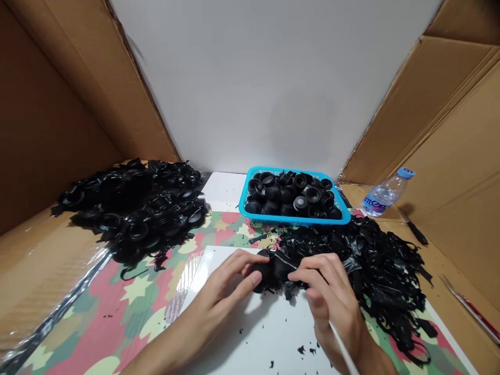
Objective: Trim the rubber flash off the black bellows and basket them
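My left hand (230, 284) has its thumb and fingers around a round black ribbed rubber part (262, 268) above a white board (222, 338). Beside it, the fingertips of my right hand (330, 291) touch a second black ribbed part (282, 266). A thin pale stick-like tool (342, 346) runs down from under the right hand's curled fingers. Small black scraps lie on the board below the hands. Black shavings are bunched under and between the two parts, so their lower edges are hard to make out.
Behind the hands stands a blue basket (297, 221) full of black parts. More parts are heaped at the left (148, 208); black shavings (383, 276) are piled at the right. A water bottle (385, 195), a dark-handled tool (417, 232) and red tweezers (478, 316) lie further right, by cardboard walls.
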The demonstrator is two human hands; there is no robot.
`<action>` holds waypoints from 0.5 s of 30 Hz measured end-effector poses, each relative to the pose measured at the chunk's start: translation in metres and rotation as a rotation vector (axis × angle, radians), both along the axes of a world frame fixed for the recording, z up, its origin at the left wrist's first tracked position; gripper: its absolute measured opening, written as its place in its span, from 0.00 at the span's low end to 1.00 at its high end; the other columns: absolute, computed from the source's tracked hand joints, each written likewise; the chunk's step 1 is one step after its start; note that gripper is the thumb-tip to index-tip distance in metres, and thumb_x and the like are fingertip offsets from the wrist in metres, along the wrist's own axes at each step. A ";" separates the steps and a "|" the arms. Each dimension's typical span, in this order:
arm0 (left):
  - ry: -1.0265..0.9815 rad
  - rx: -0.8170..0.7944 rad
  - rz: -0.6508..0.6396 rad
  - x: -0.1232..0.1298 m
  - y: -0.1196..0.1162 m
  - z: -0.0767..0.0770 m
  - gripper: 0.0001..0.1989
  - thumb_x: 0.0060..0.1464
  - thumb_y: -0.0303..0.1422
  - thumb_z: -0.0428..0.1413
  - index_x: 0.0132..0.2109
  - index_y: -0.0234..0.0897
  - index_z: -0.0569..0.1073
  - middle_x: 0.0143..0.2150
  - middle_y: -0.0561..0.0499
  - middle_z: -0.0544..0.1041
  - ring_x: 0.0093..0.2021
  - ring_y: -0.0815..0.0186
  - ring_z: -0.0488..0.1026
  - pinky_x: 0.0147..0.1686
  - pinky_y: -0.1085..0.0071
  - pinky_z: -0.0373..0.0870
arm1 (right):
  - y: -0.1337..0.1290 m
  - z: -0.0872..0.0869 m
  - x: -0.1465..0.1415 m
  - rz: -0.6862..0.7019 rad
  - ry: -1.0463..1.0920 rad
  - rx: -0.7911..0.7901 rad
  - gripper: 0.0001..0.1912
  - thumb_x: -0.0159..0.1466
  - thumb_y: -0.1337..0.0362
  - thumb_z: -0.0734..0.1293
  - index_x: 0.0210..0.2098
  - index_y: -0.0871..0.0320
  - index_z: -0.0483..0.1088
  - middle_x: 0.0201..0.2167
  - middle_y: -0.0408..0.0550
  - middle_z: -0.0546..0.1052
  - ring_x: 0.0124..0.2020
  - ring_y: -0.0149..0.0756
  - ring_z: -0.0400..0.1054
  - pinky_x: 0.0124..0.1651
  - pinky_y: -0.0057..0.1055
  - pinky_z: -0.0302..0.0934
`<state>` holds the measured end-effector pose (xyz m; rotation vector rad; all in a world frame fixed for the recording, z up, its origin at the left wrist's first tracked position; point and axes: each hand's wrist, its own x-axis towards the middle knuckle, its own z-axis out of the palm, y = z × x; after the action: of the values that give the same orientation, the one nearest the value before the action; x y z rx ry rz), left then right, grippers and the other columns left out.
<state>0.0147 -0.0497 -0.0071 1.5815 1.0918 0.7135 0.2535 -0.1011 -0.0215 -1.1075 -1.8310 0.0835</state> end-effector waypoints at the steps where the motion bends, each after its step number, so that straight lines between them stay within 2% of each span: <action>1: 0.005 0.003 0.004 -0.001 0.000 0.001 0.16 0.75 0.47 0.56 0.59 0.52 0.84 0.58 0.50 0.82 0.61 0.52 0.76 0.61 0.65 0.71 | 0.000 0.000 -0.001 -0.007 -0.034 0.015 0.24 0.87 0.56 0.51 0.52 0.57 0.75 0.45 0.51 0.77 0.48 0.40 0.72 0.52 0.36 0.67; 3: 0.023 0.015 0.021 -0.001 0.001 0.002 0.16 0.76 0.45 0.53 0.56 0.50 0.84 0.59 0.50 0.84 0.63 0.51 0.76 0.62 0.65 0.71 | 0.000 -0.002 -0.001 -0.002 -0.075 0.023 0.20 0.86 0.60 0.53 0.56 0.59 0.74 0.47 0.52 0.78 0.49 0.39 0.73 0.53 0.34 0.69; 5: 0.035 0.029 0.024 -0.001 0.001 0.002 0.17 0.77 0.44 0.52 0.53 0.47 0.84 0.55 0.50 0.85 0.59 0.52 0.78 0.61 0.64 0.72 | 0.000 -0.006 -0.001 0.004 -0.088 -0.012 0.18 0.86 0.63 0.54 0.62 0.59 0.72 0.50 0.53 0.78 0.52 0.39 0.75 0.54 0.33 0.70; 9: -0.054 -0.059 -0.050 0.002 0.002 -0.002 0.13 0.73 0.45 0.59 0.53 0.43 0.81 0.49 0.48 0.84 0.51 0.54 0.81 0.52 0.65 0.77 | 0.001 -0.011 0.000 0.029 -0.153 -0.145 0.21 0.84 0.68 0.55 0.73 0.55 0.65 0.61 0.55 0.78 0.61 0.44 0.74 0.61 0.40 0.71; 11: -0.126 -0.120 -0.096 0.003 0.003 -0.004 0.12 0.71 0.44 0.63 0.55 0.44 0.81 0.51 0.48 0.83 0.53 0.54 0.82 0.53 0.66 0.79 | 0.002 -0.010 -0.001 0.075 -0.158 -0.206 0.23 0.83 0.70 0.55 0.74 0.55 0.63 0.65 0.55 0.77 0.65 0.44 0.72 0.65 0.43 0.70; 15: -0.228 -0.155 -0.127 0.005 0.003 -0.003 0.10 0.69 0.38 0.66 0.55 0.46 0.81 0.53 0.49 0.84 0.55 0.56 0.83 0.56 0.67 0.79 | 0.003 -0.001 -0.007 0.176 -0.078 -0.267 0.22 0.83 0.71 0.56 0.73 0.56 0.63 0.68 0.53 0.76 0.67 0.41 0.70 0.68 0.40 0.68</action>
<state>0.0197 -0.0470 -0.0101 1.3871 0.8504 0.6882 0.2461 -0.0982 -0.0223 -1.1405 -2.0268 0.4032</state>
